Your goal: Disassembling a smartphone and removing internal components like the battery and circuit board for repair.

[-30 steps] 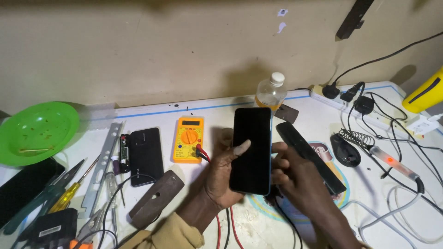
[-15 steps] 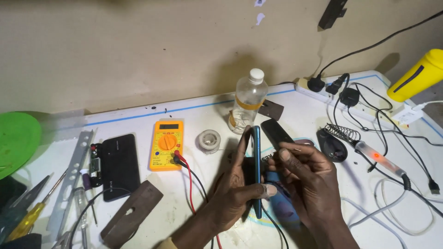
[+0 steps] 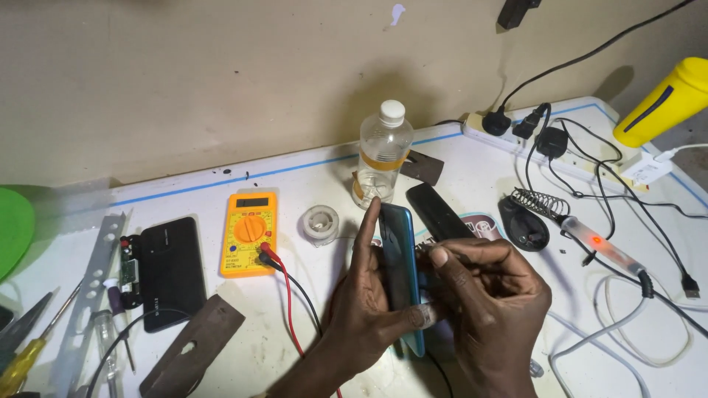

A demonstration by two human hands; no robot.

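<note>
Change: one second ago the phone (image 3: 402,276) shows its flat dark face to the camera; now it stands on its long edge, and only the thin teal side and back are seen.
Meaning: I judge that the work moves from the screen to the edge or seam of the phone.
Left hand (image 3: 365,302): it holds the phone, the thumb under the lower end, the fingers flat along the hidden side.
Right hand (image 3: 487,295): closed narrow, its fingertips press at the right edge of the phone, above the white table (image 3: 295,177).
View: the camera is now nearer and lower, the yellow meter (image 3: 248,232) and the clear bottle (image 3: 383,151) look bigger.
Hidden: the screen; whether the right hand holds a small tool, I cannot tell.
Cut off: the green bowl (image 3: 13,228) at the left border.
</note>
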